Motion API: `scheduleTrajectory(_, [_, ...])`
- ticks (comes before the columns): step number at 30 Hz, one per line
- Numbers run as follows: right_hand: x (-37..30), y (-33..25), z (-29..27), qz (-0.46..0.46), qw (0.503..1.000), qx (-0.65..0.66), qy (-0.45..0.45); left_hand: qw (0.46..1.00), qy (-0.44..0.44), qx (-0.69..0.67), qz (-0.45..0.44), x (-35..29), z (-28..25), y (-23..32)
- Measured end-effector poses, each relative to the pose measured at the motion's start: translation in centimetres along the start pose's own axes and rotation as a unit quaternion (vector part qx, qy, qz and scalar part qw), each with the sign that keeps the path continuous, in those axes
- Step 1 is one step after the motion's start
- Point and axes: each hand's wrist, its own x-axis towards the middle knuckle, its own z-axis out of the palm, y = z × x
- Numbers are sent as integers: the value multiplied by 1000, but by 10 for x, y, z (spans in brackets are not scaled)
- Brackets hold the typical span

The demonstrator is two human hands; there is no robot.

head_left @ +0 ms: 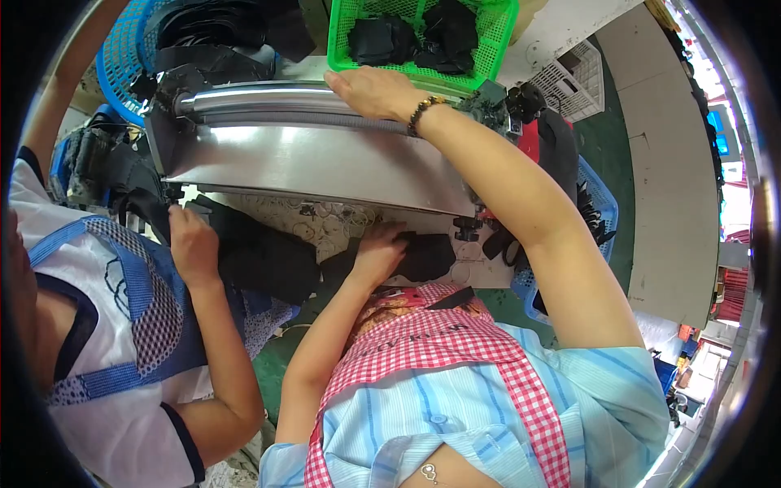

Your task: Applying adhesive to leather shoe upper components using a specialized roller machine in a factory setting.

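Note:
My right hand, with a beaded bracelet at the wrist, reaches across the metal roller of a wide steel machine. It lies over the roller's far side with the thumb stretched out; the other fingers are partly hidden, and no held thing shows. Below the machine's front edge, my left hand rests on flat black pieces with its fingers apart. A co-worker's hand on the left is at larger black material, close to my left hand's side.
Behind the machine stands a green basket with stacks of black pieces. A blue basket is at far left, a white crate at far right. Another blue basket stands beside my right arm. Loose threads litter the pale surface under the machine.

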Motion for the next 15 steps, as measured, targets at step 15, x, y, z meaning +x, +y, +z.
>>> scheduleTrajectory(15, [-12,14,-81,-36,944,160,-288,826,188,-357,-394,22,-154,37])
